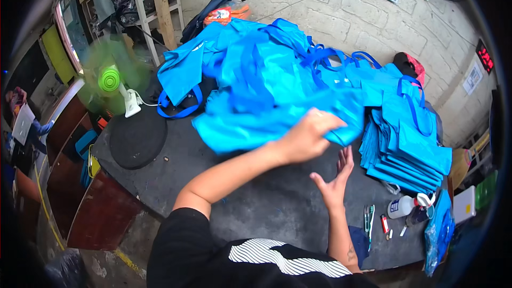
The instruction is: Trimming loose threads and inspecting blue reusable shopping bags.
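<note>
My left hand [306, 137] reaches across the dark table and is closed on a bright blue tote bag [234, 128]. The bag is smeared by motion and spreads to the left of the hand. Below its right end, my right hand [336, 181] is held up with thumb and fingers apart, holding nothing. Behind lies a loose heap of similar blue bags [277, 42] with darker blue handles. To the right stands a neat stack of folded blue bags [405, 154], with more bags and their handles draped over its back.
A small green fan [109, 79] and a round black pad [137, 140] are at the left of the table [250, 208]. At the right lie a spray bottle [402, 207], a toothbrush [368, 221] and a red lighter [384, 224]. A block wall [314, 5] rises behind.
</note>
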`<state>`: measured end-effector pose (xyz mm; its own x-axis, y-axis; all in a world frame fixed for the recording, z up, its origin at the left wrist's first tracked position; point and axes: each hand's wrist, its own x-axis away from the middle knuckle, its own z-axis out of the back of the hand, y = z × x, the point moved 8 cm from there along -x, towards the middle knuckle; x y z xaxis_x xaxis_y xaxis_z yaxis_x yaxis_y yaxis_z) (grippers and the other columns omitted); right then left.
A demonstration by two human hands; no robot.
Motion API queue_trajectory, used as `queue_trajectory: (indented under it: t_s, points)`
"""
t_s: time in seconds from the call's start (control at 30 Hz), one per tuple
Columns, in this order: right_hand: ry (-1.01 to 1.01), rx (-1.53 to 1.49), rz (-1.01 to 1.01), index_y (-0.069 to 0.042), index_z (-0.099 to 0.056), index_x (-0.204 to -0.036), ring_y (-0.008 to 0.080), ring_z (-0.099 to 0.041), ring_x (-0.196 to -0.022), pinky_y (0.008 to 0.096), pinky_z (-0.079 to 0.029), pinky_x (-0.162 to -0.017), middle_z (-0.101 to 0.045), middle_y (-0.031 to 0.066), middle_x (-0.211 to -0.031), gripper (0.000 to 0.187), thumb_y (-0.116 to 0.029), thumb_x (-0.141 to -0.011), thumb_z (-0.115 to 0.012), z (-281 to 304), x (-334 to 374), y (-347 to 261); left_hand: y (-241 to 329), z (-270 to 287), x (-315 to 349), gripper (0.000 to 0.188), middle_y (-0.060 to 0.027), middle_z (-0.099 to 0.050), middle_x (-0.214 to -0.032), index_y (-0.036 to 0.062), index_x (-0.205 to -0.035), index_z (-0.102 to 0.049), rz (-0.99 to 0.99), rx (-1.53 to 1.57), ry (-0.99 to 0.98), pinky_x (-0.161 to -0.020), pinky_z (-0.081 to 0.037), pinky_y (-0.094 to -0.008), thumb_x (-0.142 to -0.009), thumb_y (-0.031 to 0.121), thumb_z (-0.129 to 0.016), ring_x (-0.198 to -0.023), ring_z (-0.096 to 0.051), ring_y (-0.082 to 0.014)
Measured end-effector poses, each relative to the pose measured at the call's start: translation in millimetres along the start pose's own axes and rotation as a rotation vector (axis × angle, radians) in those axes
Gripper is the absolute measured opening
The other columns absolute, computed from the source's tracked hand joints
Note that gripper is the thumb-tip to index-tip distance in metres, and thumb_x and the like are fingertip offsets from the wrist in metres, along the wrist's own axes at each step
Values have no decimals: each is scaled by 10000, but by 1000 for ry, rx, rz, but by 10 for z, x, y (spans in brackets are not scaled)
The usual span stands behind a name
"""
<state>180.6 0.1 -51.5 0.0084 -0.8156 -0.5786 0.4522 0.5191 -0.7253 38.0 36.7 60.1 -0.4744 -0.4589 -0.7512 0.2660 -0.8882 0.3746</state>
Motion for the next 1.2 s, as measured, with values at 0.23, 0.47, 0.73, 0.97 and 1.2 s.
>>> queue_trajectory:
  t_s: [0.23, 0.47, 0.73, 0.97, 1.2]
  points:
    - [16, -80, -106, -52, -305, -1399, 282, -437, -1234, 399, -338, -1056, -457, 197, -1304, 981, -235, -621, -874, 139, -298, 40, 514, 690, -583, 449, -85, -564, -1138, 40, -1189, -539, -1, 381, 525, -959, -420, -318, -755, -74, -564, -1102, -526, -192]
    - [231, -489, -469, -2, -561, -1025, 154, -580, -602, 242, -476, -467, -627, 102, -825, 213, -85, -839, -623, 700, -199, 645, -792, 1498, -900, 527, -221, -535, -1065, 190, -1328, -452, 5, -917, 492, -814, -421, -487, -863, 370, -623, -1033, -530, -402]
    - [179, -688, -766, -44, -494, -1100, 241, -688, -745, 301, -522, -599, -584, 90, -908, 363, -274, -867, -651, 591, 309, 1214, -327, -265, 280, 234, -149, -580, -916, 41, -1013, -600, 213, -90, 11, -718, -481, -391, -802, 114, -671, -871, -589, -309]
    - [129, -556, -754, -38, -473, -1154, 159, -607, -614, 260, -482, -576, -568, 117, -976, 389, -209, -857, -657, 353, 332, 1121, 141, -1742, 1189, 384, -71, -560, -731, 5, -943, -602, 560, 429, -286, -617, -456, -298, -780, 319, -750, -683, -558, -153]
    - [312, -358, -736, -38, -498, -1137, 47, -361, -437, 221, -300, -412, -528, 29, -736, 320, -165, -880, -642, 719, 440, 1028, -683, -1256, 950, 120, -76, -624, -823, 61, -921, -595, 967, 1489, 267, -668, -453, -290, -898, 176, -566, -682, -563, -186]
